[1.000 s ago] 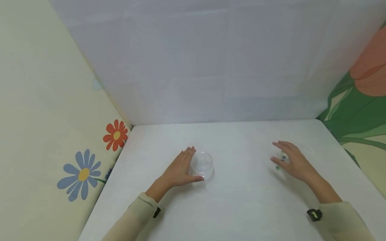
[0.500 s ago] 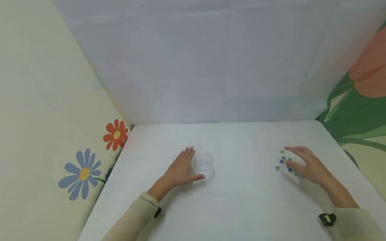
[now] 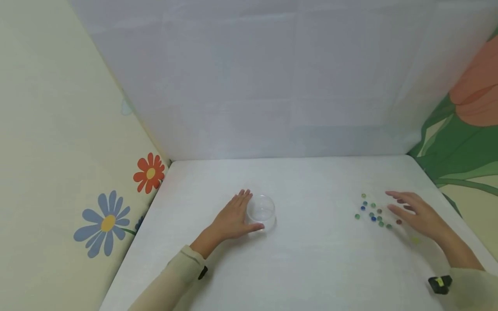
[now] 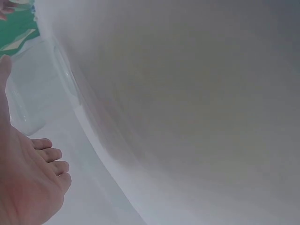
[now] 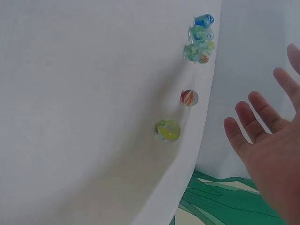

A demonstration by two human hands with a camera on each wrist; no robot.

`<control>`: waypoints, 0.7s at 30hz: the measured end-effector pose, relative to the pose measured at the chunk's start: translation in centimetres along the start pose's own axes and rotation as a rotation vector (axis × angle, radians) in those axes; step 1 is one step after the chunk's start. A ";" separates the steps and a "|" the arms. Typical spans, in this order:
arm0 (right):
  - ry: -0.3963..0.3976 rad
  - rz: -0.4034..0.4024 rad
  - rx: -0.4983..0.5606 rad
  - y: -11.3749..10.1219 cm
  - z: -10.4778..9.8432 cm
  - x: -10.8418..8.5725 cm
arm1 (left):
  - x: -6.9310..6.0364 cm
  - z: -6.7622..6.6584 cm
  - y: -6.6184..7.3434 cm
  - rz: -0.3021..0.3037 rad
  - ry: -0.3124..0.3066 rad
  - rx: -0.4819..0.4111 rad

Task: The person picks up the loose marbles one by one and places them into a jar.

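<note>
A clear round bowl (image 3: 266,211) stands on the white table. Beside its left side is my left hand (image 3: 230,219), fingers straight and thumb reaching along the near side; whether the skin touches the wall is hard to tell. In the left wrist view, the see-through bowl (image 4: 40,89) lies between thumb and fingers. Over on the right, several glass marbles lie scattered, among them a blue marble (image 3: 374,219). My right hand (image 3: 422,216) hovers just right of them, fingers loosely spread and holding nothing. A yellow marble (image 5: 168,131) and a red-striped marble (image 5: 189,98) lie below it.
The white table (image 3: 311,259) ends at a white back panel (image 3: 249,86). A cream wall with a blue flower (image 3: 108,223) and a red flower (image 3: 150,173) borders the left. Painted green leaves (image 3: 467,151) border the right.
My right hand has moved right, away from over the marbles, and the whole scattered group now shows. My left hand and the bowl have stayed in place.
</note>
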State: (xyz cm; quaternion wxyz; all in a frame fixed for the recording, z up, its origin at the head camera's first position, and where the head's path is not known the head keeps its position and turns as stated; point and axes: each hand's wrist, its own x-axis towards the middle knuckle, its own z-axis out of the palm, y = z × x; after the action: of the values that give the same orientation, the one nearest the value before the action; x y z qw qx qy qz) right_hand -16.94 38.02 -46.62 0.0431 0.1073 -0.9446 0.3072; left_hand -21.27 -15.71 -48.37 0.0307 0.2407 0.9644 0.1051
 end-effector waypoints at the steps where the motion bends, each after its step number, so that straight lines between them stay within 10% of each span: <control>1: 0.002 0.001 0.000 0.2 -0.1 0.0 | 0.0 -0.1 0.0 -0.001 -0.002 -0.001; 21: -0.120 0.030 0.024 3.4 -0.9 -1.0 | 0.0 0.0 0.1 -0.013 -0.010 -0.028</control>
State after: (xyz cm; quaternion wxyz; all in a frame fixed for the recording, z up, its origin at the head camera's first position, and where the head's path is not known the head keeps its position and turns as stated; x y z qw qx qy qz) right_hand -16.71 41.46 -47.97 -0.0194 0.1119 -0.9433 0.3119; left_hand -21.21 -15.63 -48.37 0.0396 0.2347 0.9642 0.1173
